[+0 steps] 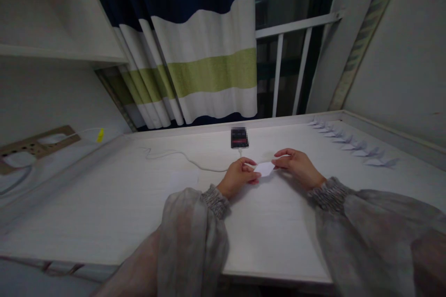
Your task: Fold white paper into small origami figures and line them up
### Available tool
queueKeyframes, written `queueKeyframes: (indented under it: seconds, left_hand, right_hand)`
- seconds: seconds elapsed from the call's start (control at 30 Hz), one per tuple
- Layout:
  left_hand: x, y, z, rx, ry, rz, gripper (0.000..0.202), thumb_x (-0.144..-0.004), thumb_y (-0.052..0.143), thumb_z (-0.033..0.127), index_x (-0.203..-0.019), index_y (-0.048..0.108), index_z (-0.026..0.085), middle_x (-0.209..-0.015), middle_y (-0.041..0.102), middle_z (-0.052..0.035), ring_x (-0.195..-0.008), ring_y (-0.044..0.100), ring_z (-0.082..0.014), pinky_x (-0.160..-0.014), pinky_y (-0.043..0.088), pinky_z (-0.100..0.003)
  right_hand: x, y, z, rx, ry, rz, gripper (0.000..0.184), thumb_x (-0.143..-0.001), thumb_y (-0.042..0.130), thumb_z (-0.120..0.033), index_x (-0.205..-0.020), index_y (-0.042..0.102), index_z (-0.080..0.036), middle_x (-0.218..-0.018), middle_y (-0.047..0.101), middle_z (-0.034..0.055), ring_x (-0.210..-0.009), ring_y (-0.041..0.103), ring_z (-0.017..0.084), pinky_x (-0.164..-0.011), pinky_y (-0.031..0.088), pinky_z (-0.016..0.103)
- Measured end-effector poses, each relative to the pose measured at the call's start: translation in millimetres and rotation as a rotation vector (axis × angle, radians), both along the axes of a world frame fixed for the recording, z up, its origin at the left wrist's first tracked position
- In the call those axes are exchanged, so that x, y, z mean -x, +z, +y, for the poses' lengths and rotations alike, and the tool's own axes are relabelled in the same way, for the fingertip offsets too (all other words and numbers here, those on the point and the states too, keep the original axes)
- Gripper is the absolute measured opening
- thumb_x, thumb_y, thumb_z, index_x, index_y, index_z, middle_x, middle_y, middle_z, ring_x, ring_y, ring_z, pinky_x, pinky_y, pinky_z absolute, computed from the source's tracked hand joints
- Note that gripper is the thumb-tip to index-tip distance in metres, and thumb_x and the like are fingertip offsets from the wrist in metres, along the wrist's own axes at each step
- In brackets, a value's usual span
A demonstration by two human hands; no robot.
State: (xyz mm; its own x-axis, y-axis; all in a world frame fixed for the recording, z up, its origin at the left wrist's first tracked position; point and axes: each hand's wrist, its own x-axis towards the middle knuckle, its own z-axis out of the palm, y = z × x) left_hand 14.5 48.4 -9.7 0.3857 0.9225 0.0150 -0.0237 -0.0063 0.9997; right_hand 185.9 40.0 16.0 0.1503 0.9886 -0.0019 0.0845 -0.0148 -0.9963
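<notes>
Between my two hands is a small piece of folded white paper (265, 169), held just above the white desk. My left hand (239, 177) pinches its left end between thumb and fingers. At the opposite end, the fingertips of my right hand (298, 167) close on the paper's corner. Farther back on the right, several folded white paper pieces (362, 151) stand in a slanting row. A flat sheet of white paper (184, 179) seems to lie to the left of my left hand, faint against the desk.
Beyond my hands lies a phone (239, 138) with a white cable (177, 151) running left across the desk (104, 209). A power strip (38, 145) with plugs is at the far left. Behind the desk hang a striped curtain (209, 69) and a window with white bars (278, 74).
</notes>
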Motion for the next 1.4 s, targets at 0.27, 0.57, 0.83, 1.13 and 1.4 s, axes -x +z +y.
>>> queueKeyframes:
  seconds: [0.27,0.57,0.83,1.13,1.4]
  left_hand:
    - [10,5.3,-1,-0.585,0.002,0.777,0.025,-0.069,0.059,0.026,-0.092,0.055,0.019,-0.072,0.056,0.0002,-0.069,0.051,-0.0131,-0.065,0.043,-0.028]
    - [7,5.1,-6,-1.033,-0.313,0.923,0.033,-0.079,0.035,0.008,-0.104,0.057,0.014,-0.11,0.058,-0.0078,-0.101,0.049,-0.0145,-0.088,0.04,-0.029]
    - [13,14.4,-18,-1.109,-0.388,1.069,0.033,-0.08,0.038,0.021,-0.11,0.051,0.018,-0.117,0.055,-0.0074,-0.108,0.048,-0.0183,-0.099,0.027,-0.044]
    - [27,11.3,-21,-1.035,-0.471,1.131,0.047,-0.087,0.024,0.036,-0.13,0.026,0.018,-0.136,0.03,-0.0105,-0.126,0.027,-0.0182,-0.101,0.016,-0.05]
    - [35,15.3,-24,-1.042,-0.388,1.126,0.041,-0.088,0.022,0.034,-0.125,0.036,0.022,-0.128,0.043,-0.0073,-0.119,0.039,-0.0153,-0.104,-0.001,-0.049]
  right_hand:
    - [-8,-23.7,4,-0.095,0.242,-0.406,0.008,-0.06,0.055,-0.023,-0.06,0.054,-0.015,-0.047,0.048,-0.0053,-0.044,0.041,0.008,-0.042,0.03,0.02]
    - [-11,-16.9,-6,-0.373,0.316,-1.046,0.018,-0.074,0.044,-0.02,-0.071,0.062,-0.016,-0.064,0.06,0.0039,-0.063,0.053,0.016,-0.063,0.041,0.029]
    - [-12,-29.8,-26,-0.809,0.538,-1.236,0.038,-0.083,0.042,-0.028,-0.116,0.05,-0.011,-0.12,0.051,0.0158,-0.113,0.044,0.024,-0.094,0.035,0.044]
    - [-21,-27.7,-32,-0.636,0.738,-1.254,0.051,-0.085,0.037,-0.039,-0.127,0.038,-0.009,-0.132,0.036,0.0158,-0.124,0.031,0.022,-0.102,0.029,0.04]
    - [-25,-19.3,-33,-0.541,0.73,-1.217,0.042,-0.087,0.033,-0.036,-0.125,0.042,-0.019,-0.131,0.039,0.008,-0.122,0.034,0.02,-0.103,0.025,0.043]
